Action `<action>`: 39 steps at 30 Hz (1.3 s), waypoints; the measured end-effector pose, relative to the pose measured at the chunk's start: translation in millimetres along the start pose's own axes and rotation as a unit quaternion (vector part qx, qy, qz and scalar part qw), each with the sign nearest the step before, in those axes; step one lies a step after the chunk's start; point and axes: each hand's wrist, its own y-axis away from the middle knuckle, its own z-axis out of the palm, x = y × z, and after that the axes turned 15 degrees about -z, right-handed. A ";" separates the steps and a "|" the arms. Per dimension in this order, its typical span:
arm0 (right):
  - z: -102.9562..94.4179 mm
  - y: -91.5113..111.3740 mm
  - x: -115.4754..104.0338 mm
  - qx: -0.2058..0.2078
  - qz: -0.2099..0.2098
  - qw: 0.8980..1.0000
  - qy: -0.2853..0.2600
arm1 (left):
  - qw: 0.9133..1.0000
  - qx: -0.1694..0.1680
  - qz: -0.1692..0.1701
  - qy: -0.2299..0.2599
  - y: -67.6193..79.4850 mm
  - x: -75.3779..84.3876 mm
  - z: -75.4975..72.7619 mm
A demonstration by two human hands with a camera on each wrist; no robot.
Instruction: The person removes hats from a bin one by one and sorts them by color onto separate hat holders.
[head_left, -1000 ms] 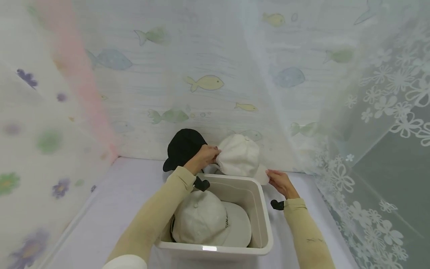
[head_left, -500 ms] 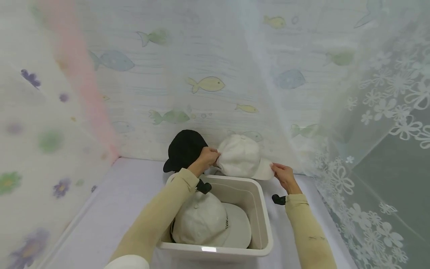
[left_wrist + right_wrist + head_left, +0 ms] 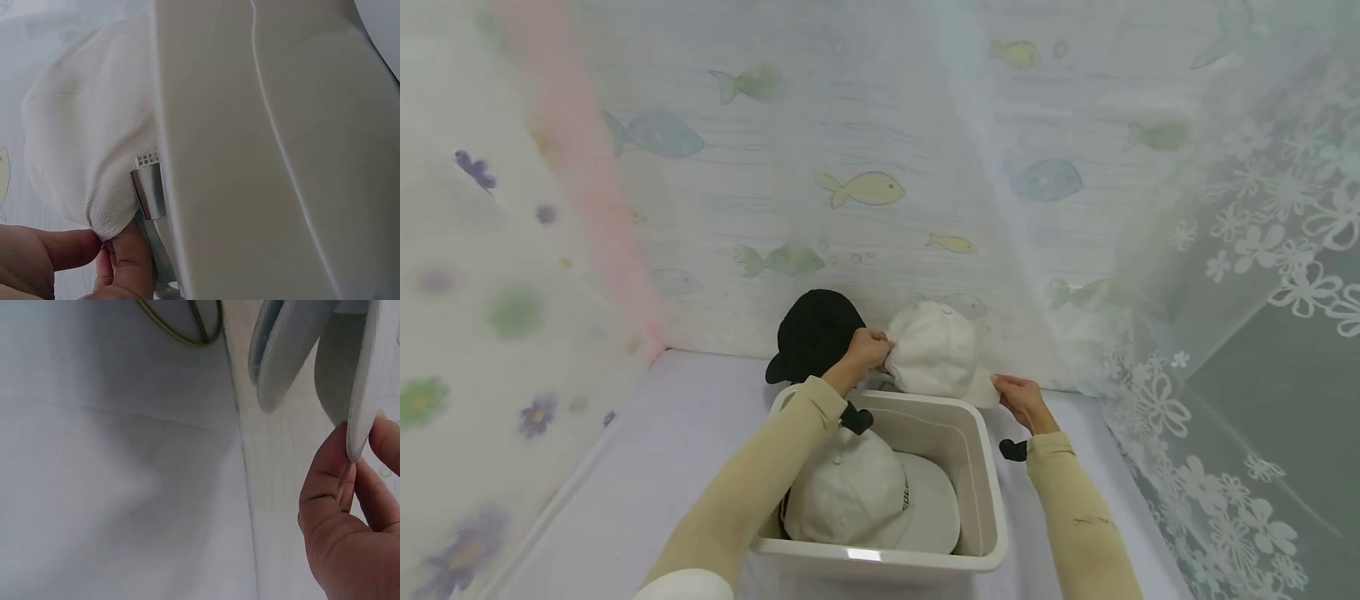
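Observation:
A white baseball cap [image 3: 934, 350] is held between both hands just behind the bin. My left hand [image 3: 868, 348] pinches the back edge of its crown; the left wrist view shows thumb and fingers on the fabric beside the strap's metal buckle [image 3: 149, 190]. At the other end, my right hand [image 3: 1022, 402] pinches the tip of the brim [image 3: 362, 394] between thumb and fingers. A light grey cap [image 3: 850, 492] with dark lettering lies in the off-white plastic bin [image 3: 997, 517], brim to the right. Left of the white cap sits a black cap [image 3: 816, 333], partly behind my left hand.
White sheer curtains [image 3: 865, 225] printed with fish rise behind the caps. A pale cloth surface [image 3: 677, 433] lies under the bin. In the right wrist view, more pale brims [image 3: 287, 356] and a brass-coloured wire loop [image 3: 187, 337] show near the top.
My right hand moved the white cap's brim up and right, then back down and left. The left hand has stayed at the cap's back edge, and the bin is unmoved.

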 end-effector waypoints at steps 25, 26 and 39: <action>-16.4 17.9 -47.6 -0.100 -0.063 0.971 0.208 | 0.985 -0.113 0.011 -0.131 41.7 31.0 -47.2; -16.1 19.8 -52.9 -0.100 -0.077 0.966 0.225 | 0.981 -0.116 0.025 -0.153 45.7 33.4 -51.5; 0.8 90.9 -121.7 -0.151 -0.255 0.880 0.370 | 0.883 -0.092 0.324 -0.328 105.4 6.7 -104.8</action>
